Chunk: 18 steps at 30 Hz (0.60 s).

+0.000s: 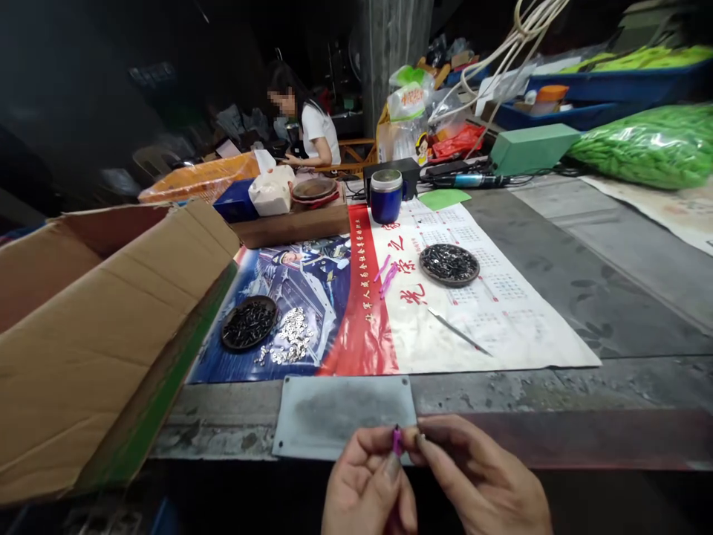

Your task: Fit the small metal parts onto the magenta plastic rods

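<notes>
We've got both hands low at the near edge of the bench [613, 297], meeting over the grey plate [339, 416]. The left hand [365, 487] pinches a small magenta piece [397, 440] between thumb and forefinger, fingers closed tight on it. The piece stands roughly upright, its long axis pointing away from us, only its top showing above the fingertips. The right hand [479, 483] comes in from the right, thumb and forefinger drawn together right beside the piece; whether they grip something tiny of their own we cannot tell, it is too small to see. So the piece lies just left of the right fingertips, touching or nearly so, and the left hand has it.

Farther out, on the poster [501, 312], a few more pink pieces [387, 276] lie loose, well apart from the hands. Just right of them sits a dish [448, 264] of dark parts, nearer the right hand. A second dish [249, 323] sits far left, with a scatter of silver bits [290, 338] beside it. Tweezers [460, 332] lie slanted between the right dish and us.

Room is open ahead and to the right; on the left a cardboard box [83, 349] flap crowds the bench edge. A person [312, 126] sits at the far end, well clear.
</notes>
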Motion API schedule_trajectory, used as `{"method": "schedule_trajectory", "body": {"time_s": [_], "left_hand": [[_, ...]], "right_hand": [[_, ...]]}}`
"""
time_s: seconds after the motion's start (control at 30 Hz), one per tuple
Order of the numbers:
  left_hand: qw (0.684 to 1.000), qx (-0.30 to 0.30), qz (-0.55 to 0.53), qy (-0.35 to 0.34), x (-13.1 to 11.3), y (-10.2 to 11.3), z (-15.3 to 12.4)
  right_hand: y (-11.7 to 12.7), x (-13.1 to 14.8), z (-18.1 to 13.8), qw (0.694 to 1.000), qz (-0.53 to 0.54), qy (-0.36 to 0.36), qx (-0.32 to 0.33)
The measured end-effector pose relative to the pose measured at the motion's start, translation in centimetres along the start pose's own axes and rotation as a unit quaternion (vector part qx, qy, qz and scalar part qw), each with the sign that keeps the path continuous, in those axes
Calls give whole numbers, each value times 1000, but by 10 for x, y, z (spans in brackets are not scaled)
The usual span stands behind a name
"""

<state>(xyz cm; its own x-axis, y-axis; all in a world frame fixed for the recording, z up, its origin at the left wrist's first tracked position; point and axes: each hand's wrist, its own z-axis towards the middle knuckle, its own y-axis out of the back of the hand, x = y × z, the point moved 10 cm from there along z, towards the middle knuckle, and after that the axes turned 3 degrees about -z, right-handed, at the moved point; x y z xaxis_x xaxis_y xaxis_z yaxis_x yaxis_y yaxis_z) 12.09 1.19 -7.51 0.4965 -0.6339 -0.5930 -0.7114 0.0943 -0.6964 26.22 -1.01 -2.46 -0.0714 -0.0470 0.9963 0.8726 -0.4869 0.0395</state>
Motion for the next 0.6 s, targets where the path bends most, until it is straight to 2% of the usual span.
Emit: {"method": "schedule_trajectory", "body": {"time_s": [0.1, 0.23, 0.4, 0.6], "left_hand": [[1000, -24, 2, -9, -4, -3, -2], [997, -71, 10, -15, -5, -1, -3], [999, -44, 18, -12, -5, -2, -3], [998, -32, 38, -29, -7, 3, -6]], "right_hand": [[-5, -2, -1, 999, 41, -19, 1], [-4, 18, -3, 998, 2, 48, -27], [-12, 52, -11, 970, -128, 203, -32], [-20, 58, -15, 948, -207, 237, -36]]}}
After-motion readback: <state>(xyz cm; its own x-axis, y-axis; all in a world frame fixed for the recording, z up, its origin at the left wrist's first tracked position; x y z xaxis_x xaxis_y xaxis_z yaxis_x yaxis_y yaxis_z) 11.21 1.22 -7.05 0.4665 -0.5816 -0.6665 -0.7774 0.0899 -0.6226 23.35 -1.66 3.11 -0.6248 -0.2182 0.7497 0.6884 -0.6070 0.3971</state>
